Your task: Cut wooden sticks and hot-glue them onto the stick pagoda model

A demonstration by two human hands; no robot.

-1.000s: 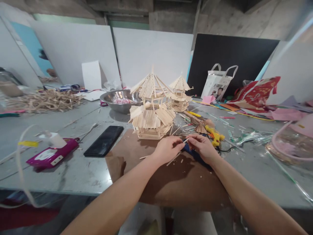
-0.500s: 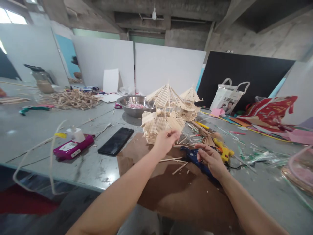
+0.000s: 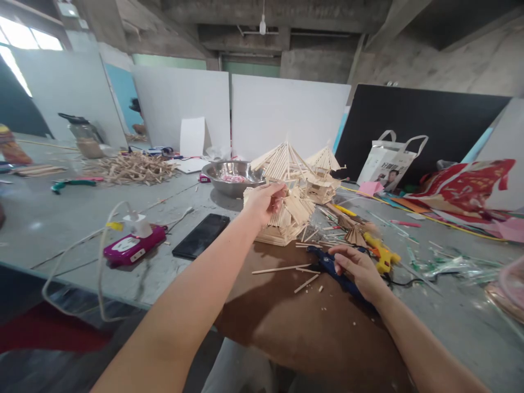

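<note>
Stick pavilion (image 3: 295,212), two-tiered and pale, stands upright at the far edge of a brown sheet. Beneath everything spreads the grey tabletop (image 3: 448,319), and the brown sheet (image 3: 282,322) covers the middle of its near edge. Behind the near model, toward the far edge, is a second pavilion (image 3: 321,185), partly hidden by it. A steel bowl (image 3: 230,188) sits just to its left, and a heap of sticks (image 3: 139,168) lies toward the tabletop's far left corner.

The left hand (image 3: 265,203) is up in front of the near pavilion's roofs, its fingers curled and drawn close together; whether they pinch a small piece or touch the slats, I cannot tell. The right hand (image 3: 357,270) is lower, above the right part of the sheet — fingers loosely bent, thumb and forefinger apart, nothing visible between them. Just under it lies a blue-handled tool (image 3: 333,272); contact between the two is unclear. A yellow glue gun (image 3: 380,254) lies just beyond this hand.

Smallest of all, a few loose sticks (image 3: 281,269) and pale crumbs dot the sheet.
</note>
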